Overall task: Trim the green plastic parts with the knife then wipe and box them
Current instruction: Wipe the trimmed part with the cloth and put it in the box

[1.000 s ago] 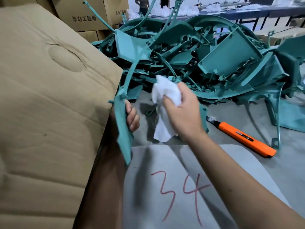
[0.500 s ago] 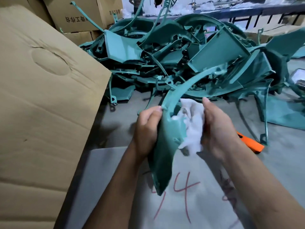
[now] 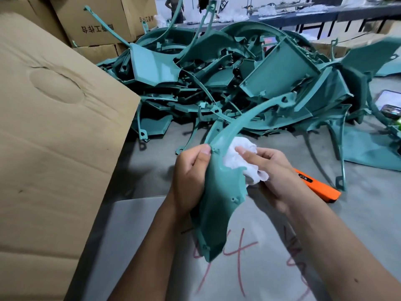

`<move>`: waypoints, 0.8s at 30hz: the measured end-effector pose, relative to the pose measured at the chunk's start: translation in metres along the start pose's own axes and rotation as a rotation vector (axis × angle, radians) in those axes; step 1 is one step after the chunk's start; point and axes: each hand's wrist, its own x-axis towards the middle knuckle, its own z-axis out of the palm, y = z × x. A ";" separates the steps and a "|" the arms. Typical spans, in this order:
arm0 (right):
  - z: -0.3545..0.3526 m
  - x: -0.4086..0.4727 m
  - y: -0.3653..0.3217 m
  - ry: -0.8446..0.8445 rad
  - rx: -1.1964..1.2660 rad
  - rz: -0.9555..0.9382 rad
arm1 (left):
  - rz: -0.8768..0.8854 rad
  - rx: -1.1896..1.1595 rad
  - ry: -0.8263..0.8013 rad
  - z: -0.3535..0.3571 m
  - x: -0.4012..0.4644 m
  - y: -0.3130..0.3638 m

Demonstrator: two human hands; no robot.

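Green plastic part (image 3: pixel 221 192) is held up over the table, centre of view, broad flat end pointing down toward the person, thin curved arm sweeping up and right toward the pile.

Left hand (image 3: pixel 191 177) grips the part's left edge, fingers curled round behind it, thumb pressed on the front near a small peg.

Right hand (image 3: pixel 275 170) holds a bunched white cloth (image 3: pixel 243 161) against the part where the arm meets the broad section. Fingers are bent and closed on the cloth, thumb lying across the top of it. Cloth touches the part; a loose tail hangs below the hand.

Orange knife (image 3: pixel 316 185) lies flat on the grey table (image 3: pixel 368 224), just beside and partly behind the right wrist. Neither hand touches it. Can't tell whether the blade is out.

Pile of green parts (image 3: pixel 238 83) fills the table beyond the hands, panels and thin curved strips tangled together, some strips sticking up.

Pale sheet (image 3: pixel 134 235) lies on the table under the forearms, red handwritten marks (image 3: pixel 238 253) on it, partly covered by the part and arms.

Large cardboard box (image 3: pixel 54 137) stands at left, its flap tilted toward the camera, round punch-out mark on the face. More cardboard boxes (image 3: pixel 97 22) stacked behind, with printed characters.

Far right edge: a phone-like object (image 3: pixel 388 103), partly cut off. People (image 3: pixel 173 5) stand in the background by another bench; only torsos visible.
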 end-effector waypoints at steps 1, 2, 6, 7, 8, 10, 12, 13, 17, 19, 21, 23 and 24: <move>0.002 -0.002 0.000 -0.018 0.064 0.010 | -0.006 0.017 -0.022 0.002 -0.001 0.000; 0.004 -0.003 0.000 -0.044 0.122 0.018 | -0.016 0.029 -0.038 0.004 -0.002 0.000; 0.006 -0.005 0.000 -0.179 0.209 0.038 | -0.011 0.120 -0.003 0.007 0.000 -0.003; 0.006 -0.005 0.001 -0.189 0.194 0.036 | 0.014 0.176 0.023 0.007 0.001 -0.004; 0.006 -0.006 0.002 -0.197 0.187 0.032 | 0.048 0.236 0.050 0.006 0.002 -0.006; 0.005 -0.009 0.004 -0.244 0.205 0.014 | 0.113 0.340 0.086 0.002 0.003 -0.007; 0.003 -0.010 0.002 -0.320 0.180 0.010 | 0.158 0.414 0.094 -0.002 0.003 -0.006; 0.000 -0.009 0.001 -0.364 0.136 0.013 | 0.170 0.440 0.090 -0.004 0.003 -0.005; -0.003 -0.006 0.002 -0.377 -0.032 -0.041 | 0.197 0.480 0.042 -0.009 0.001 0.001; 0.000 -0.005 0.005 -0.333 -0.019 -0.081 | 0.213 0.475 0.029 -0.010 0.001 0.003; 0.002 -0.005 0.007 -0.324 0.020 -0.134 | 0.201 0.473 0.056 -0.008 0.001 0.003; 0.005 -0.004 0.009 -0.300 0.046 -0.193 | 0.127 0.430 0.120 -0.004 0.002 0.001; 0.007 -0.004 0.010 -0.271 0.072 -0.221 | 0.056 0.367 0.168 -0.001 0.003 -0.001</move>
